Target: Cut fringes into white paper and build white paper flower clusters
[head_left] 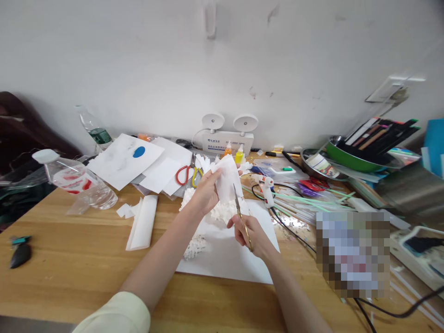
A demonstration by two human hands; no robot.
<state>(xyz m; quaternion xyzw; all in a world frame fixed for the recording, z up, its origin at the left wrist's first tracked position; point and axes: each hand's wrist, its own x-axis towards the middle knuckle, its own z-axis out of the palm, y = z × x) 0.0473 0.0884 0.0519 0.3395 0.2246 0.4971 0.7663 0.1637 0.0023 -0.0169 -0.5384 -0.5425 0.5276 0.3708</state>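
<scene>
My left hand [207, 190] is closed on a piece of thin white paper [227, 178], held up above the table. My right hand [248, 233] grips gold-handled scissors [243, 222], whose blades point up and meet the lower right part of the paper. Beneath both hands a large white sheet [239, 259] lies on the wooden table, bearing piles of small white pieces [222, 212]. Left of my left forearm lies a folded stack of white paper [143, 223], with a few small cut pieces [129, 210] beside it.
A water bottle [81, 182], white sheets [121, 162] and red-handled scissors [182, 175] are at the left. Behind stands a white lamp unit [227, 141]. To the right are a glue gun [267, 187] with its cable, thin sticks [298, 199] and a green bowl [357, 156] of pens.
</scene>
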